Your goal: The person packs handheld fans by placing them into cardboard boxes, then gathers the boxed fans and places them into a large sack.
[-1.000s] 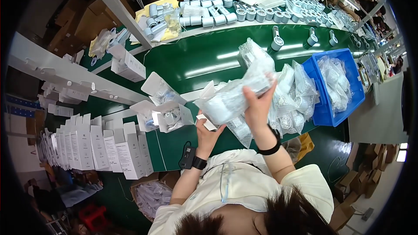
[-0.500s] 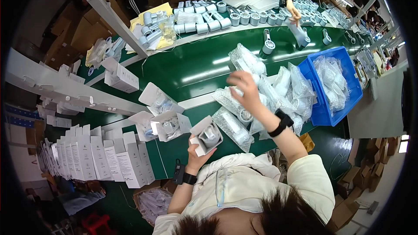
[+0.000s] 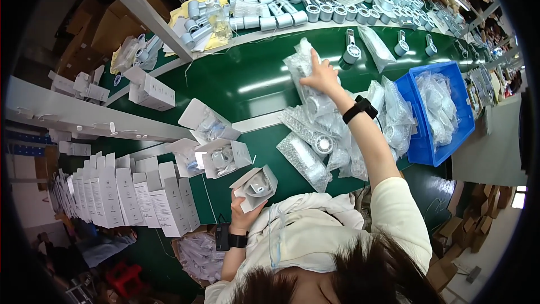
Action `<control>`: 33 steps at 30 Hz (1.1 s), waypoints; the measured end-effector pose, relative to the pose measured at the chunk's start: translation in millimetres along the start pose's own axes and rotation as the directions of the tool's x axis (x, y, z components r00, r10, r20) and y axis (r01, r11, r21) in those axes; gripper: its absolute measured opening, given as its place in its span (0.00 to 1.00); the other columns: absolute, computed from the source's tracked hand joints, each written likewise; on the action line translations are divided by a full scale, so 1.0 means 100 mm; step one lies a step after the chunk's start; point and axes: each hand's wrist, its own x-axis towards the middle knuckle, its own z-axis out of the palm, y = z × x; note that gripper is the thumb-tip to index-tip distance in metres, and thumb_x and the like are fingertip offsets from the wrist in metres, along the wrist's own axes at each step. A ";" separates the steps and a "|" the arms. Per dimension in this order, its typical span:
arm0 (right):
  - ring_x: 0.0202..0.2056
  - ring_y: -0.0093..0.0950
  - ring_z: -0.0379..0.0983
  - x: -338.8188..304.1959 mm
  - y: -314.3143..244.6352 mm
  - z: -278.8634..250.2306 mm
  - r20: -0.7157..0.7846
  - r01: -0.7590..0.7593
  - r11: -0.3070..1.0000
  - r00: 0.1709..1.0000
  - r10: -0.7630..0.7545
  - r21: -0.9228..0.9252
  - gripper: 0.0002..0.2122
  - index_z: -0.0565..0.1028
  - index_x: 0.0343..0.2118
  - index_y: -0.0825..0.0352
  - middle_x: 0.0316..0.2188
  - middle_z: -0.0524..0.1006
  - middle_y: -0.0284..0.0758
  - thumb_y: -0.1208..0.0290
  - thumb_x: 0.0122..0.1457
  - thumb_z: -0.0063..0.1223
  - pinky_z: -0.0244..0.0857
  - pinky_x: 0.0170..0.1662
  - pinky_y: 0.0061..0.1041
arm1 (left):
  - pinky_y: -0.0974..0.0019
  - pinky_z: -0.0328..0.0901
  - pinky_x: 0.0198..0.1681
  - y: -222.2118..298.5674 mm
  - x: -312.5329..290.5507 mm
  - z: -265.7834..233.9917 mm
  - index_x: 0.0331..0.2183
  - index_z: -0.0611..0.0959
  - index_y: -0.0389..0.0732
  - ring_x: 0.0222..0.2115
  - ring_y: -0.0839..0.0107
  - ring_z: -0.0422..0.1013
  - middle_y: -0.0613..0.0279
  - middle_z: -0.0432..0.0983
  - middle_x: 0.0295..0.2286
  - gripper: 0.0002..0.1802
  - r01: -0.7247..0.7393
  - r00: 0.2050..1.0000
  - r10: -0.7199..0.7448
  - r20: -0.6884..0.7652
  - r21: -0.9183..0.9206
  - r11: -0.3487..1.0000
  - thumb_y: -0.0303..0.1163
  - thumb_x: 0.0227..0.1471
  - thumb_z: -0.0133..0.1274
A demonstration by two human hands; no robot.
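Two bare hands are at work well apart. The left hand [image 3: 245,215] is low and near the body, forearm rising from the lower edge, wrist wearing a black strap [image 3: 238,241]. It cups an open white box [image 3: 262,201] from below and the left, fingers closed around the walls; the far fingers are hidden. The box is tilted with its mouth up, and a pale grey-white item [image 3: 259,184] sits inside.

The right arm stretches far forward and slightly inward, elbow nearly straight, a black wristband [image 3: 353,114] above the forearm. The right hand [image 3: 322,76] lies palm down against a bubble-wrapped packet [image 3: 299,67] at the far end of the pile. Its index finger points away from the body, the thumb stands apart to the left, and the other fingers fan to the right; whether they pinch the wrap cannot be told.

More wrapped packets [image 3: 305,163] lie nearer on the green bench [image 3: 261,143], between the held box and a blue bin [image 3: 417,135]. Open white boxes [image 3: 235,160] stand just left of the held one.
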 end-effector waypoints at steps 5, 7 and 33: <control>0.36 0.47 0.62 -1.42 -0.64 -0.31 -0.042 0.235 0.937 0.972 -0.232 0.259 0.49 0.41 0.57 0.59 0.36 0.62 0.51 0.56 0.29 0.56 0.55 0.40 0.41 | 0.57 0.57 0.43 -0.18 -0.19 -0.15 0.36 0.54 0.45 0.42 0.51 0.60 0.44 0.55 0.43 0.42 -0.061 0.997 0.064 0.042 -0.056 0.997 0.24 0.23 0.67; 0.36 0.45 0.61 -1.95 -0.84 -0.04 -0.013 0.285 0.949 0.958 -0.286 0.134 0.50 0.43 0.57 0.60 0.35 0.61 0.48 0.55 0.28 0.56 0.54 0.40 0.40 | 0.57 0.56 0.44 -0.22 -0.25 -0.20 0.37 0.54 0.45 0.43 0.52 0.60 0.44 0.55 0.44 0.42 -0.059 0.997 0.061 0.048 -0.059 0.997 0.25 0.23 0.67; 0.20 0.35 0.69 -2.39 3.94 0.84 -0.345 -0.497 0.345 0.095 0.934 0.796 0.03 0.76 0.21 0.67 0.19 0.74 0.38 0.75 0.42 0.54 0.64 0.24 0.31 | 0.61 0.50 0.51 0.10 -0.01 -0.24 0.42 0.59 0.40 0.49 0.58 0.54 0.48 0.51 0.50 0.38 0.102 0.993 -0.110 -0.042 -0.156 0.982 0.30 0.30 0.64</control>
